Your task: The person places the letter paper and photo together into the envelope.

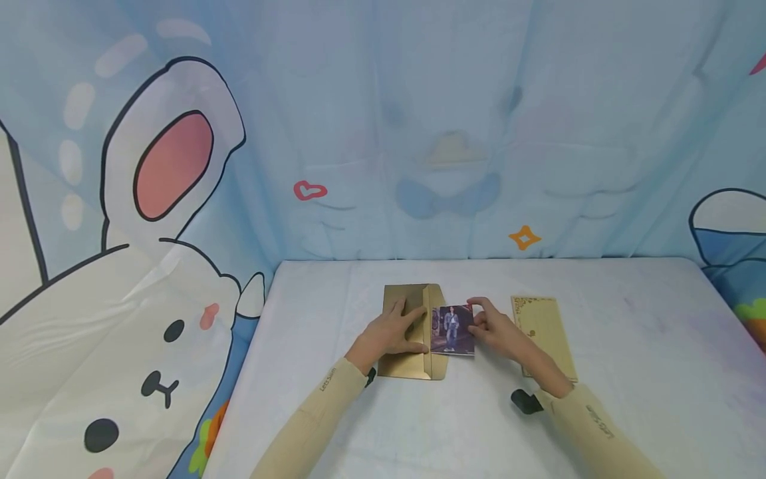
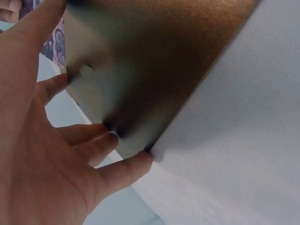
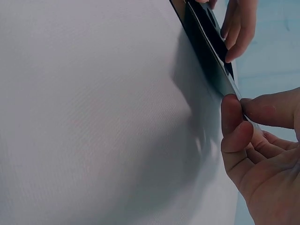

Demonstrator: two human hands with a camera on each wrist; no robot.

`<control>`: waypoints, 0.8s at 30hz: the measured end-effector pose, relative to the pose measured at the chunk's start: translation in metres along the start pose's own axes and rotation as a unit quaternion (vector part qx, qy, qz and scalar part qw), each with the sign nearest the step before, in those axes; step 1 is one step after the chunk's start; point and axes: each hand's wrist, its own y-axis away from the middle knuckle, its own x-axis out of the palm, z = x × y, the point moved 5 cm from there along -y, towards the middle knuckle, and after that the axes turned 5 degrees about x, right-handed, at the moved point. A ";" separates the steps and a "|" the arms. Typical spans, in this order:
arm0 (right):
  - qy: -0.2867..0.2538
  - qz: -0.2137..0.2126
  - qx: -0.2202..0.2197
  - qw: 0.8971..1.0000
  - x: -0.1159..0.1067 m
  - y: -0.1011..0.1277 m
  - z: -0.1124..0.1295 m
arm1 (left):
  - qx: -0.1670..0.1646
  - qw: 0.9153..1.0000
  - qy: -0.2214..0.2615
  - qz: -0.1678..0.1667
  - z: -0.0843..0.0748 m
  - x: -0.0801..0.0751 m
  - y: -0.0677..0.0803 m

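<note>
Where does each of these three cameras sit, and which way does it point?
Head: on the person's head, facing forward and down at the white table; left hand, right hand and both sleeves show.
Left wrist: on that wrist, facing the gold envelope; the left hand shows large, with a bit of the right hand at top left.
Right wrist: on that wrist, facing the photo edge-on, pinched by the right hand; the left hand appears at the top.
Shared: head and left wrist both show the envelope and photo.
</note>
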 end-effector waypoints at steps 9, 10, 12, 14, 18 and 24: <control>0.006 0.006 0.005 1.000 0.008 -0.007 0.005 | -0.003 1.000 -0.002 0.001 0.001 0.000 -0.002; 0.006 0.007 0.004 1.000 0.009 -0.007 0.005 | -0.004 1.000 -0.002 0.001 0.001 0.001 -0.002; 0.004 0.006 0.004 1.000 0.010 -0.009 0.006 | -0.004 1.000 -0.001 0.001 0.001 0.001 -0.003; 0.003 0.005 0.003 1.000 0.012 -0.010 0.007 | -0.005 1.000 -0.001 0.000 0.001 0.001 -0.002; -0.004 0.008 0.001 1.000 0.015 -0.012 0.006 | -0.004 1.000 -0.002 0.001 0.001 0.001 -0.002; -0.009 0.014 -0.004 1.000 0.020 -0.014 0.009 | -0.006 1.000 0.008 0.003 0.001 0.001 -0.002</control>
